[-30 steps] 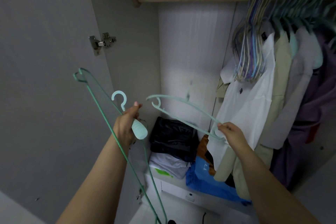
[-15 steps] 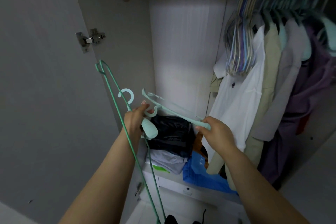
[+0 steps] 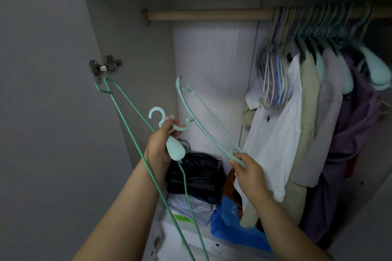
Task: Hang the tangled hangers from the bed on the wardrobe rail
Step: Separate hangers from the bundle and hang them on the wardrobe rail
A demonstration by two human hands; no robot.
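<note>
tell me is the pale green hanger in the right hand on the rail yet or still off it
Off it. The right hand pinches one end of the pale green hanger, well below the wooden rail; its hook is at the left hand.

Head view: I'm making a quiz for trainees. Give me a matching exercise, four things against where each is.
Things:
1. rail
2. hinge
3. flat hanger
4. white shirt

Places:
A. on the door edge
B. hanging from the rail at right
C. across the top of the wardrobe
D. held at one end by the right hand

Pairs: 1-C, 2-A, 3-D, 4-B
</note>
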